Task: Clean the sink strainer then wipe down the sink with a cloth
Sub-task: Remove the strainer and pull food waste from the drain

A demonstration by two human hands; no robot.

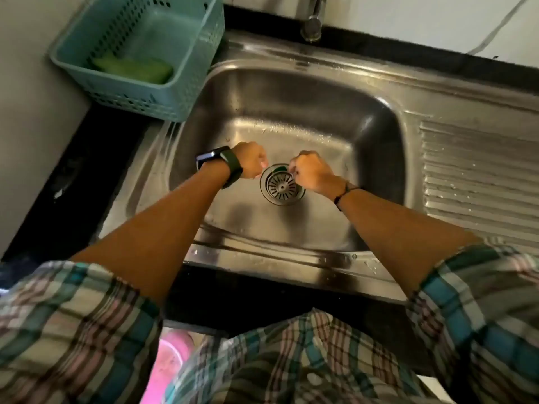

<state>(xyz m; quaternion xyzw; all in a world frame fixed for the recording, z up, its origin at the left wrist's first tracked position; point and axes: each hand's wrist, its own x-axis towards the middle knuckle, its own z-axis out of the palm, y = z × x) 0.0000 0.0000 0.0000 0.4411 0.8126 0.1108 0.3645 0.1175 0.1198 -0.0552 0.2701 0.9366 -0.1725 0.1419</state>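
The round metal strainer (282,186) sits in the drain at the bottom of the steel sink (291,112). My left hand (250,164), with a dark watch on its wrist, hovers at the strainer's left rim with its fingers curled; nothing shows in it. My right hand (312,171) is at the strainer's upper right rim, fingers curled. A small green scrubber piece (279,169) shows at its fingertips, lying on the strainer's top edge. No cloth is in view.
A teal plastic basket (186,83) stands at the sink's back left corner with a green sponge (132,69) inside. The tap spout (312,24) hangs over the back rim. A ribbed drainboard (478,170) lies to the right. Water drops dot the sink.
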